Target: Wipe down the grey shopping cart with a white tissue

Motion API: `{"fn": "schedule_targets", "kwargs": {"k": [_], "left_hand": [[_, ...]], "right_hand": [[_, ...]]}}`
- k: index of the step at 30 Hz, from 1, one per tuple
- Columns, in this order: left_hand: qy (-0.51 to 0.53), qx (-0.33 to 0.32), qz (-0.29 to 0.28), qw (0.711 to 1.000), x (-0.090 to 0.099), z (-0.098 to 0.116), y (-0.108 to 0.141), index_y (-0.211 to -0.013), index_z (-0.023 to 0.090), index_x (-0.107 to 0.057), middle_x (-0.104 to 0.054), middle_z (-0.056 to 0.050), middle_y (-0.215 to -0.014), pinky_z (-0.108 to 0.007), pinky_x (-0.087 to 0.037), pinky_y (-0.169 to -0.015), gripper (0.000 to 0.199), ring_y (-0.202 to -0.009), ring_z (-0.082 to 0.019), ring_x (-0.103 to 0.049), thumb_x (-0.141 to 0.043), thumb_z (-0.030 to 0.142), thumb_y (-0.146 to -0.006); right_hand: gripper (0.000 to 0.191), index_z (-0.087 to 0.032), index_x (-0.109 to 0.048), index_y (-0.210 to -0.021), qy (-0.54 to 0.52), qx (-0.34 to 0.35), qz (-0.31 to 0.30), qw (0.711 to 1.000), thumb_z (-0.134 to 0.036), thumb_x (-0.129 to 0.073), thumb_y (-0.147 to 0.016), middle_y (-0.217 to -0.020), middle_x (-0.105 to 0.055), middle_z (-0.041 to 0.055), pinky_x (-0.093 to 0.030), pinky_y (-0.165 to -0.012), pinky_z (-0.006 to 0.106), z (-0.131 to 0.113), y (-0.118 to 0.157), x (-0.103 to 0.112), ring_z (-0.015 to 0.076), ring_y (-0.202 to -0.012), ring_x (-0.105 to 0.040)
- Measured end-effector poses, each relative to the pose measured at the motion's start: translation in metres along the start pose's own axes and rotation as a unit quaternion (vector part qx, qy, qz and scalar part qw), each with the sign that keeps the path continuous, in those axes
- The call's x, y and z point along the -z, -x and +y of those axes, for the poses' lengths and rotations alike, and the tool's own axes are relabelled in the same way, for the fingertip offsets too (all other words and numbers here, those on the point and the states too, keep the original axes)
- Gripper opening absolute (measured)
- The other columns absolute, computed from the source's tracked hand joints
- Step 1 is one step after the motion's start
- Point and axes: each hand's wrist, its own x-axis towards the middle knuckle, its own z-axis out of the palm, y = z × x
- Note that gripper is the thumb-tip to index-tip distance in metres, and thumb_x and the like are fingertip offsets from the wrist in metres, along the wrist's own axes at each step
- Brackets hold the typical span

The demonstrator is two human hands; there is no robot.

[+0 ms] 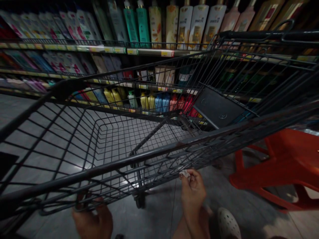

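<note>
A dark wire shopping cart (159,151) stretches across the view at a slant, and its basket holds nothing that I can see. At the lower left, my left hand (92,219) is curled around the wires of the cart's near side, its fingertips partly hidden behind them. Close to the underside of that same wire wall, my right hand (193,191) pinches a small crumpled whitish tissue (184,173) between thumb and fingers. The tissue is at or very near the cart's wires; whether it touches them I cannot tell.
Shelves with shampoo bottles (183,25) and other bottles run behind the cart. An orange-red plastic stool (291,159) stands on the right. A caster wheel (140,200) rests on the tiled floor (159,215). A pale perforated clog (228,222) shows at the bottom.
</note>
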Motion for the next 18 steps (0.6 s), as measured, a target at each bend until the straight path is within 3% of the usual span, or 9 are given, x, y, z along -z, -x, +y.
{"fn": "schedule_targets", "kwargs": {"k": [2, 4, 9, 13, 18], "left_hand": [[-0.033, 0.08, 0.024, 0.996, 0.003, 0.013, -0.005, -0.138, 0.017, -0.039, -0.052, -0.012, -0.115, -0.046, -0.047, -0.089, 0.056, -0.102, -0.029, -0.054, -0.048, 0.03, -0.084], [-0.057, 0.109, 0.034, 0.992, 0.005, 0.024, -0.011, -0.13, 0.016, -0.048, -0.054, -0.01, -0.101, -0.043, -0.048, -0.081, 0.051, -0.089, -0.026, -0.055, -0.046, 0.036, -0.083], [-0.084, 0.122, 0.064, 0.987, 0.006, 0.035, -0.017, -0.121, 0.016, -0.056, -0.056, -0.008, -0.094, -0.039, -0.047, -0.072, 0.055, -0.08, -0.024, -0.055, -0.042, 0.049, -0.079], [-0.07, 0.106, 0.057, 0.99, 0.006, 0.038, -0.016, -0.123, 0.013, -0.055, -0.058, -0.011, -0.1, -0.038, -0.048, -0.075, 0.056, -0.088, -0.025, -0.057, -0.041, 0.048, -0.081], [-0.044, 0.077, 0.081, 0.993, 0.003, 0.042, -0.017, -0.124, 0.008, -0.054, -0.058, -0.015, -0.103, -0.04, -0.048, -0.08, 0.056, -0.093, -0.028, -0.058, -0.039, 0.045, -0.084]], "right_hand": [[0.007, -0.018, -0.061, -0.082, 0.015, 0.055, -0.008, 0.998, -0.023, -0.063, -0.077, -0.081, -0.06, 0.0017, -0.053, -0.064, 0.026, -0.005, 0.003, 0.002, 0.0143, -0.073, -0.062], [0.008, -0.019, -0.062, -0.083, 0.033, 0.126, -0.033, 0.991, -0.014, -0.059, -0.078, -0.083, -0.061, 0.0023, -0.054, -0.065, 0.025, -0.015, 0.012, 0.0, 0.014, -0.076, -0.063], [0.032, -0.022, -0.061, -0.093, -0.016, 0.248, -0.166, 0.954, 0.001, -0.045, -0.08, -0.085, -0.059, 0.0025, -0.056, -0.069, 0.024, -0.049, 0.052, -0.03, 0.0126, -0.08, -0.063], [0.035, -0.022, -0.061, -0.1, -0.014, 0.276, -0.174, 0.945, 0.002, -0.043, -0.083, -0.089, -0.057, 0.0047, -0.058, -0.073, 0.026, -0.057, 0.071, -0.047, 0.0138, -0.086, -0.061], [0.043, -0.019, -0.058, -0.118, 0.015, 0.333, -0.216, 0.918, 0.003, -0.046, -0.083, -0.1, -0.055, 0.0094, -0.059, -0.08, 0.032, -0.047, 0.077, -0.041, 0.0169, -0.096, -0.06]]}}
